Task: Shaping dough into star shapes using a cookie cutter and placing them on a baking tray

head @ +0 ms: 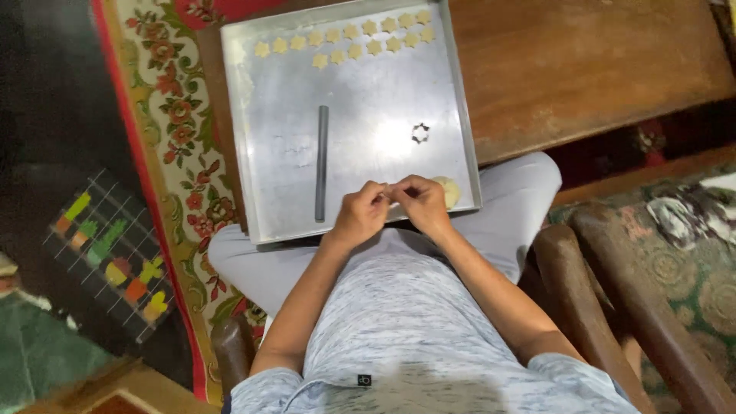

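We bring our left hand (360,216) and right hand (420,201) together, fingertips pinching a small bit of dough (too small to make out) at the baking tray's (261,153) six o'clock edge. The dough lump (449,190) sits at the right hand's three o'clock, the star cutter (420,133) at twelve.

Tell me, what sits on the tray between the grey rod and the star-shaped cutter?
Nothing: in the head view, bare metal tray separates the grey rod and the star-shaped cutter.
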